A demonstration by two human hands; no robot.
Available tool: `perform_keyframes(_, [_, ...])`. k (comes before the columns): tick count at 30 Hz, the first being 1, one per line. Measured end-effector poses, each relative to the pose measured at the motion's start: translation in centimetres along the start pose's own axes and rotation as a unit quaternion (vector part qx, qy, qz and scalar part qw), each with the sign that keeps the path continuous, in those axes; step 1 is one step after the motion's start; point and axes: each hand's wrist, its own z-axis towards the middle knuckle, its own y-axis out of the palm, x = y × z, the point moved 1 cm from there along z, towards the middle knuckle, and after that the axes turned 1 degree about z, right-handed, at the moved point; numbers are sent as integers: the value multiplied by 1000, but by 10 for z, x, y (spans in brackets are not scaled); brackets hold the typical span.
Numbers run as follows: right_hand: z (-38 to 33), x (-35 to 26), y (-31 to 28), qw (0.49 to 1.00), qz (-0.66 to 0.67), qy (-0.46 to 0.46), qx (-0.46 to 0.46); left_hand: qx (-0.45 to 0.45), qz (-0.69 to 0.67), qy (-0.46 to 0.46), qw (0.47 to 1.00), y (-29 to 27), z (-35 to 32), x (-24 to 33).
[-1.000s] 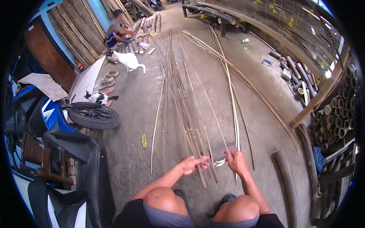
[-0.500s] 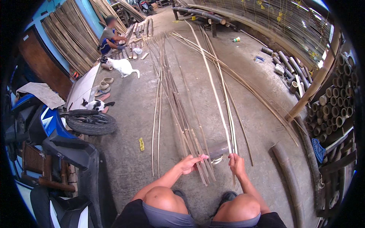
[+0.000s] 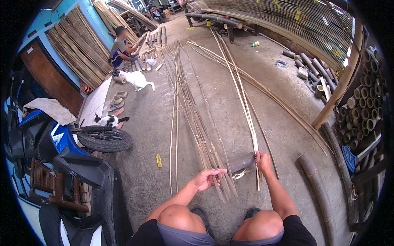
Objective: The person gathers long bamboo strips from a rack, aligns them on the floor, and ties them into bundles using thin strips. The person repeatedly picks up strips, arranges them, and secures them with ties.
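Long brown bamboo strips (image 3: 202, 143) fan out over the concrete floor, their near ends raised. My left hand (image 3: 205, 179) is closed around that bundle, thumb lying across it. To the right, paler bamboo strips (image 3: 255, 143) lie close together. My right hand (image 3: 263, 162) grips them near their close ends, fingers curled. Between my hands a short dark bamboo piece (image 3: 241, 162) rests crosswise on the floor, a light looped strip beside it. Two thin strips (image 3: 177, 143) lie apart on the left.
A motorbike (image 3: 98, 176) stands close on my left. Two cats, a white one (image 3: 137, 79) and a spotted one (image 3: 109, 120), are by the sandals. A person (image 3: 121, 49) squats farther back near bamboo pieces. Thick bamboo (image 3: 314, 192) lies at right, beside stacked tubes (image 3: 361, 110).
My right hand has moved slightly right and away from me, bringing a pale strip against the others on that side. My left hand keeps its hold on the brown bundle. The view has shifted slightly.
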Motion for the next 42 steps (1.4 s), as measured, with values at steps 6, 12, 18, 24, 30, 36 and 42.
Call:
perform_keyframes(6, [-8,0,-5,998,60,-9,15,13,-7,3,1000,1,-3,-1])
perform_keyframes(12, [10,15,2,1000,-1,1,-8,-10,-26,0,1000,0,2,-1])
perform_keyframes(18, [26,20,-6,994,-100,-20,-34,-7,-12,0,1000,3,2,-1])
perform_keyframes(24, [-35,-77,-8,987,88,-78,-107,-29,-16,3,999,-7,0,-8])
perform_keyframes(30, [-99,-121,3,854,303,107,-410,-7,23,-12,1000,-16,16,-20])
perform_keyframes(36, [-94,-148,-38,984,126,-83,-90,25,49,-37,998,-16,15,-22])
perform_keyframes(42, [-68,-129,-94,985,119,-119,35,56,65,-52,995,-26,17,-30])
